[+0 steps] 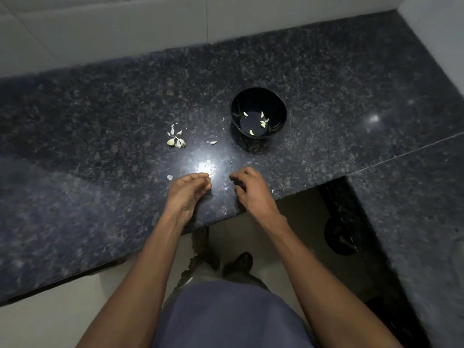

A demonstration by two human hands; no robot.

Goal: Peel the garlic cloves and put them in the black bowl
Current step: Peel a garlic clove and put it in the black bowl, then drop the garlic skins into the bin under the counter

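Several peeled cloves [261, 121] are seen in the bowl [258, 119]; a cluster [176, 140] is left on the worktop [100, 121]. A pale piece seems pinched in the left hand [189, 190]; the right hand [248, 188] is curled, its grip's contents unclear.

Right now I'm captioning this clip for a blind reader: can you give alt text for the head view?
A person's left hand pinches a small pale piece, apparently garlic, above a dark granite counter, with the right hand curled beside it. Farther back, a black bowl holds several peeled cloves, and a pile of garlic pieces lies left of it.
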